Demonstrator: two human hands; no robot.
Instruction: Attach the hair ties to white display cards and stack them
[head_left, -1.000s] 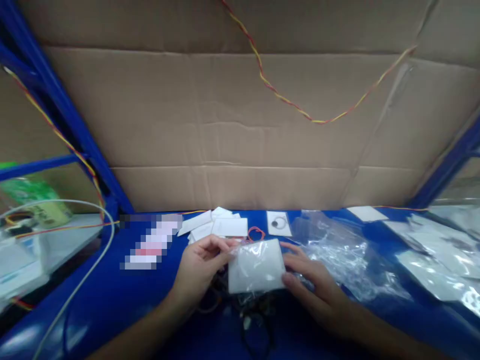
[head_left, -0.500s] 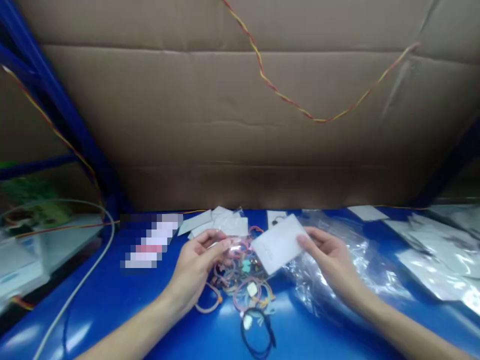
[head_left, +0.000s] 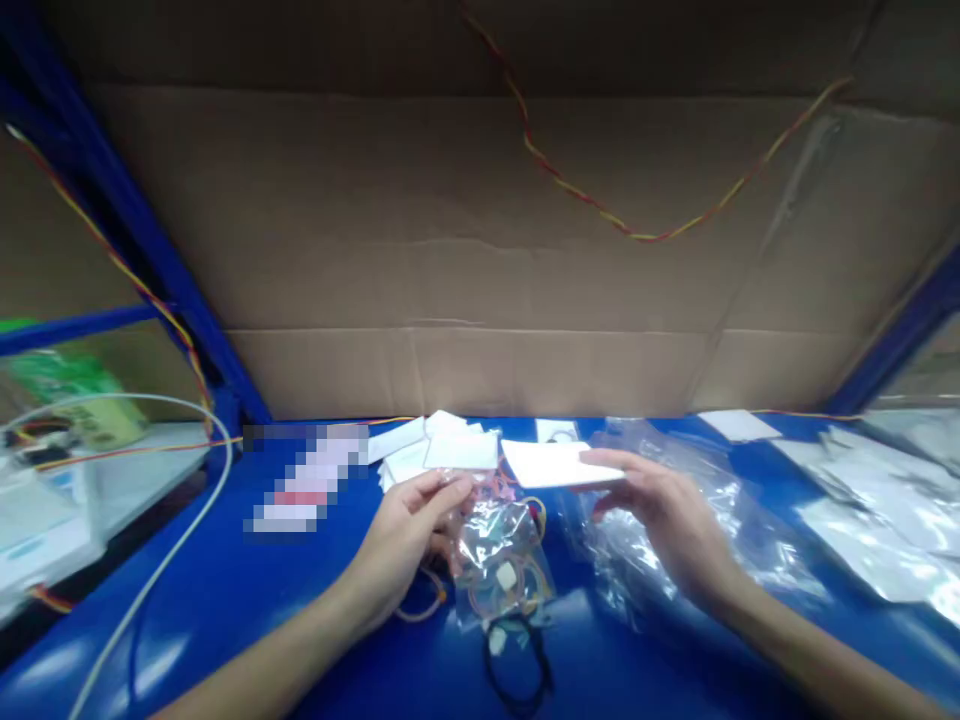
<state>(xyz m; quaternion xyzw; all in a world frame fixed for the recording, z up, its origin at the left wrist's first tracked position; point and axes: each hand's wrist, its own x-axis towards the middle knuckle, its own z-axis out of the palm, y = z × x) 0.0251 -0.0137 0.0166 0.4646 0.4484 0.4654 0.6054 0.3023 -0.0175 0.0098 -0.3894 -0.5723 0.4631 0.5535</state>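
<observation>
Pinched at its top edge in my left hand [head_left: 416, 525], a clear plastic bag [head_left: 491, 535] hangs in front of a pile of coloured hair ties [head_left: 536, 580]. The bag's mouth is hidden by my fingers. My right hand [head_left: 656, 500] grips a white card [head_left: 551, 465] between thumb and fingers, tilted nearly flat, to the right of the bag and apart from it. A black hair tie [head_left: 517, 665] lies nearest to me, and a beige one [head_left: 421, 595] rests under my left hand.
White cards [head_left: 461, 445] lie at the back of the blue table [head_left: 300, 610]. Clear plastic bags [head_left: 697, 520] are heaped at right, with filled packets [head_left: 885, 510] farther right. A pale cable [head_left: 169, 560] arches at left. Cardboard [head_left: 480, 280] walls the back; a twisted wire [head_left: 637, 237] hangs there.
The plastic bag now hangs open to view below my left hand, over the hair ties. My right hand has tipped the white card from facing me to nearly flat.
</observation>
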